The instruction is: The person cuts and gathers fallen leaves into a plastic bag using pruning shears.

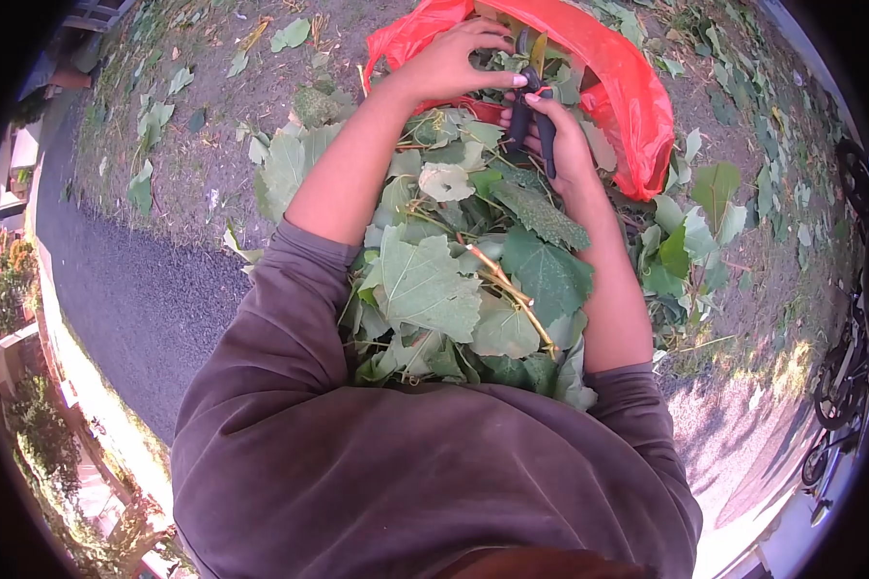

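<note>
My right hand point(565, 140) holds a pair of pruning shears point(519, 124) by the black handles, blades pointing away from me over the bag. The blades stand apart. Curved over from the left, my left hand point(454, 63) has its thumb tip at the shears' pivot and a wide gap between thumb and fingers. Both hands are over the mouth of a red plastic bag point(637, 106), which has leaves inside. Between my forearms lies a heap of large green leaves point(425, 289), with cut brown stems point(502, 280) sticking out of it.
Loose leaves point(714, 207) are scattered over the bare soil point(212, 116) on both sides. Dark asphalt point(126, 299) runs along the left. At the far right edge stand bicycles point(845, 376). Part of a person's arm point(68, 79) shows at the upper left.
</note>
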Demonstrator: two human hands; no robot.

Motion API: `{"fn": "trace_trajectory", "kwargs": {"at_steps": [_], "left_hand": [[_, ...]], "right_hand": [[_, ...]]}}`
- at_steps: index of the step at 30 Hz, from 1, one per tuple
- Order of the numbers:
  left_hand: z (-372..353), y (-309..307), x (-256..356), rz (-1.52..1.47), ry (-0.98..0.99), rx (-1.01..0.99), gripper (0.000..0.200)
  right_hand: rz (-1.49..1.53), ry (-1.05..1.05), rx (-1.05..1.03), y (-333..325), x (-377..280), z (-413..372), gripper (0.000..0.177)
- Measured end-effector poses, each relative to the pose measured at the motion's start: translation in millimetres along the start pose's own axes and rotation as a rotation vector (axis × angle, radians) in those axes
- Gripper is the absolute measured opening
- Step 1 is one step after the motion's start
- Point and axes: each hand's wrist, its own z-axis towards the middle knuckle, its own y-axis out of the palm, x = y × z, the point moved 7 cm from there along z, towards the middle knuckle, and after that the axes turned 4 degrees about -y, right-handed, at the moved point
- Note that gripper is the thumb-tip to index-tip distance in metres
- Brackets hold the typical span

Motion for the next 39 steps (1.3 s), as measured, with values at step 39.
{"fn": "trace_trajectory", "kwargs": {"at_steps": [39], "left_hand": [[10.5, -13.9, -8.1, -0.584, -0.099, 0.106, 0.035]], "right_hand": [[-0.090, -0.033, -0.072, 3.8, -1.0, -0.6, 0.051]]}}
